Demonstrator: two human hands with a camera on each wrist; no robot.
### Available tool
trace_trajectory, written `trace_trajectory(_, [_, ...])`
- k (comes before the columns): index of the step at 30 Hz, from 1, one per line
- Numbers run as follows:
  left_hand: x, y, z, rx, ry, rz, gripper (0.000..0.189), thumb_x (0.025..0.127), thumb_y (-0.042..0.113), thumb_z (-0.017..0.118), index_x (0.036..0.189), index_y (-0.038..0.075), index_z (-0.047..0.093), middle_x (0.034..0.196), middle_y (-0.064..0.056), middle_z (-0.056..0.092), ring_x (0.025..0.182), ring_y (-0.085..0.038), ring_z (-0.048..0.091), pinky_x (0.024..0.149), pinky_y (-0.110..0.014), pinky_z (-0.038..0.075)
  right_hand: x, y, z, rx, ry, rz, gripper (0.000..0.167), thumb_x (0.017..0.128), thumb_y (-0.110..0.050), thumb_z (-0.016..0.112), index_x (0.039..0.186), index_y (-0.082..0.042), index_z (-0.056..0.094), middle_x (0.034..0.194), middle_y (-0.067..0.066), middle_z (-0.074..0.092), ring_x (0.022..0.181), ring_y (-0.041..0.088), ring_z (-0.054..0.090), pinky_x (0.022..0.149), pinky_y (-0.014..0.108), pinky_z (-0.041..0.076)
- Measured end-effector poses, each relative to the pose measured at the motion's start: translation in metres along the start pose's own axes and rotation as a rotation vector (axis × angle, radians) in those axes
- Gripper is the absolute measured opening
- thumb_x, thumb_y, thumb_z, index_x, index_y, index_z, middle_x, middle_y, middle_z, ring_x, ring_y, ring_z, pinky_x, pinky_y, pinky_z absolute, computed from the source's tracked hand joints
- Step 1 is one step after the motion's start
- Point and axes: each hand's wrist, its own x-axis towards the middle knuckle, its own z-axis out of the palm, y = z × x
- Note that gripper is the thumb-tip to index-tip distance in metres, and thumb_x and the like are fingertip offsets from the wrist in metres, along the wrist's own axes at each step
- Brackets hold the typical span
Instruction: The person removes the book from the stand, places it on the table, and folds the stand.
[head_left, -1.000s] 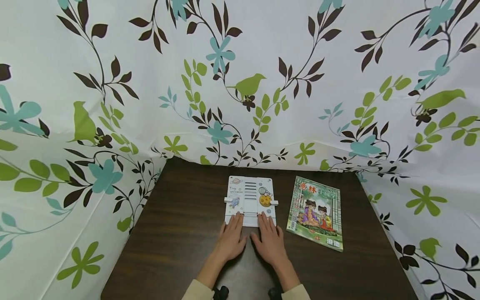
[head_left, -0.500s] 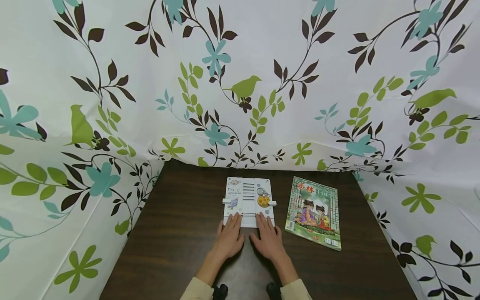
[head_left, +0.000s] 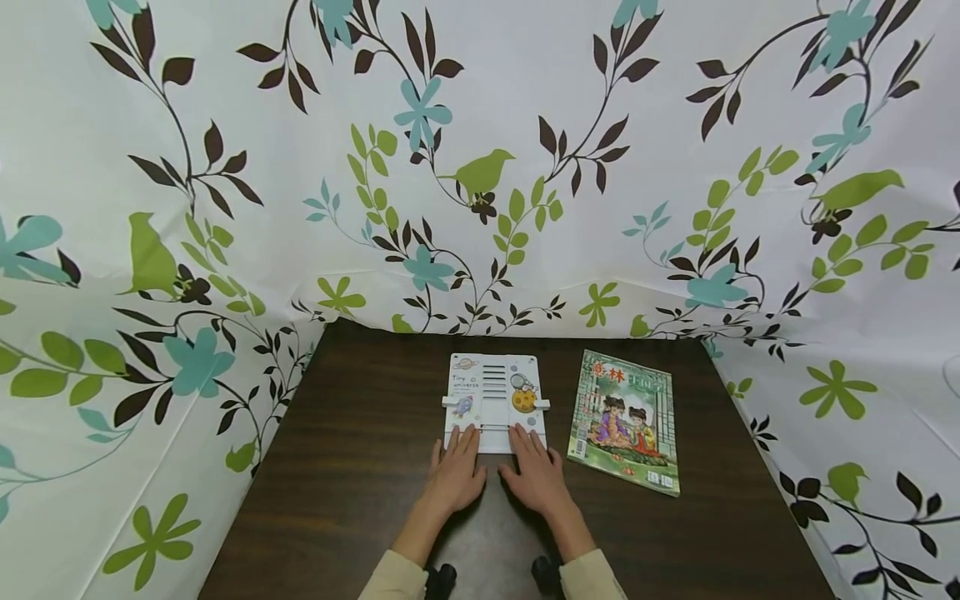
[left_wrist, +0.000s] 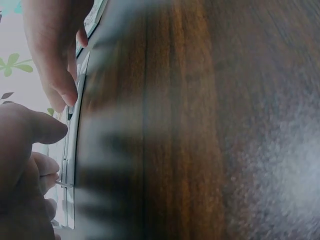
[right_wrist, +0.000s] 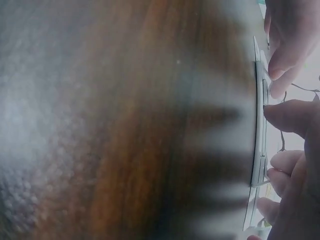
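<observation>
A white folding book stand lies flat on the dark wooden table, printed with "Tiny universe", a planet, a rocket and an astronaut. Slots run down its middle, and a small white tab sticks out at each side. My left hand rests its fairly straight fingers on the stand's near left part. On the near right part lie the fingertips of my right hand. Both wrist views show the stand edge-on, low against the tabletop, with fingers at its near edge. Neither hand is curled round it.
To the right of the stand lies a magazine with two illustrated figures on its green cover. A white sheet with leaves, birds and flowers hangs behind the table and along both sides.
The head view has shifted slightly, so everything appears a little further left. Both hands keep their places on the book stand, and the magazine has not moved.
</observation>
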Motion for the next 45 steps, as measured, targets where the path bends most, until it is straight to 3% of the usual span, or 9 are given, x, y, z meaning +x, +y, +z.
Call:
trace_trajectory(8, [0.000, 0.000, 0.002, 0.010, 0.003, -0.017, 0.067, 0.105, 0.026, 0.065, 0.164, 0.003, 0.043, 0.174, -0.014, 0.037, 0.164, -0.044, 0.026, 0.127, -0.074, 0.017, -0.002, -0.004, -0.001, -0.084, 0.013, -0.006, 0.074, 0.104, -0.036, 0.068, 0.167, -0.012, 0.040, 0.174, 0.010, 0.039, 0.160, 0.042, 0.037, 0.118, 0.076, 0.027])
trace_trajectory(14, [0.003, -0.002, 0.001, 0.010, 0.017, -0.018, 0.063, 0.106, 0.025, 0.063, 0.163, 0.005, 0.046, 0.173, -0.013, 0.039, 0.164, -0.044, 0.025, 0.127, -0.075, 0.017, -0.001, -0.004, -0.002, -0.071, 0.013, -0.010, 0.070, 0.105, -0.036, 0.068, 0.166, -0.012, 0.043, 0.174, 0.010, 0.040, 0.159, 0.042, 0.037, 0.117, 0.076, 0.029])
trace_trajectory(20, [0.009, -0.005, 0.001, -0.081, 0.109, 0.004, 0.052, 0.104, 0.020, 0.061, 0.154, 0.005, 0.058, 0.171, -0.017, 0.042, 0.163, -0.047, 0.026, 0.126, -0.075, 0.018, 0.007, -0.001, -0.006, 0.036, 0.024, -0.025, 0.062, 0.106, -0.036, 0.066, 0.162, -0.014, 0.049, 0.171, 0.013, 0.043, 0.157, 0.044, 0.038, 0.114, 0.076, 0.033])
trace_trajectory(25, [0.019, -0.012, -0.002, -0.125, 0.241, 0.026, 0.051, 0.098, 0.017, 0.066, 0.146, 0.002, 0.062, 0.171, -0.027, 0.036, 0.159, -0.053, 0.029, 0.121, -0.078, 0.025, 0.016, 0.007, -0.014, 0.129, 0.094, -0.002, 0.056, 0.106, -0.033, 0.065, 0.157, -0.012, 0.054, 0.164, 0.020, 0.049, 0.150, 0.048, 0.046, 0.112, 0.078, 0.036])
trace_trajectory(29, [0.034, -0.019, -0.009, -0.144, 0.295, -0.047, 0.059, 0.099, 0.020, 0.066, 0.153, 0.000, 0.053, 0.173, -0.030, 0.026, 0.159, -0.054, 0.025, 0.122, -0.077, 0.022, 0.021, 0.014, -0.022, 0.151, 0.136, 0.029, 0.052, 0.108, -0.030, 0.064, 0.155, -0.010, 0.055, 0.159, 0.020, 0.055, 0.146, 0.047, 0.051, 0.112, 0.076, 0.039])
trace_trajectory(34, [0.052, -0.027, -0.016, -0.172, 0.300, -0.207, 0.076, 0.103, 0.027, 0.067, 0.165, 0.000, 0.034, 0.178, -0.028, 0.010, 0.164, -0.051, 0.014, 0.127, -0.074, 0.016, 0.023, 0.019, -0.025, 0.211, 0.113, 0.037, 0.048, 0.111, -0.032, 0.059, 0.152, -0.007, 0.059, 0.154, 0.018, 0.061, 0.144, 0.044, 0.056, 0.115, 0.069, 0.043])
trace_trajectory(37, [0.061, -0.032, -0.014, -0.178, 0.317, -0.268, 0.085, 0.102, 0.031, 0.069, 0.168, -0.003, 0.026, 0.178, -0.027, 0.008, 0.164, -0.051, 0.013, 0.127, -0.074, 0.015, 0.023, 0.019, -0.023, 0.236, 0.118, 0.045, 0.045, 0.111, -0.033, 0.059, 0.148, -0.007, 0.063, 0.151, 0.018, 0.064, 0.143, 0.043, 0.057, 0.116, 0.068, 0.043])
trace_trajectory(40, [0.068, -0.037, -0.011, -0.188, 0.321, -0.306, 0.090, 0.100, 0.032, 0.071, 0.167, -0.006, 0.025, 0.178, -0.028, 0.008, 0.164, -0.051, 0.011, 0.127, -0.074, 0.012, 0.024, 0.018, -0.021, 0.233, 0.130, 0.044, 0.044, 0.111, -0.033, 0.059, 0.146, -0.007, 0.065, 0.150, 0.017, 0.065, 0.143, 0.042, 0.058, 0.116, 0.068, 0.043])
trace_trajectory(45, [0.071, -0.039, -0.012, -0.215, 0.280, -0.326, 0.083, 0.097, 0.033, 0.074, 0.159, -0.009, 0.038, 0.176, -0.029, 0.009, 0.163, -0.052, 0.009, 0.127, -0.074, 0.010, 0.024, 0.018, -0.021, 0.221, 0.141, 0.046, 0.045, 0.110, -0.033, 0.061, 0.147, -0.007, 0.064, 0.150, 0.017, 0.065, 0.142, 0.041, 0.058, 0.116, 0.068, 0.043])
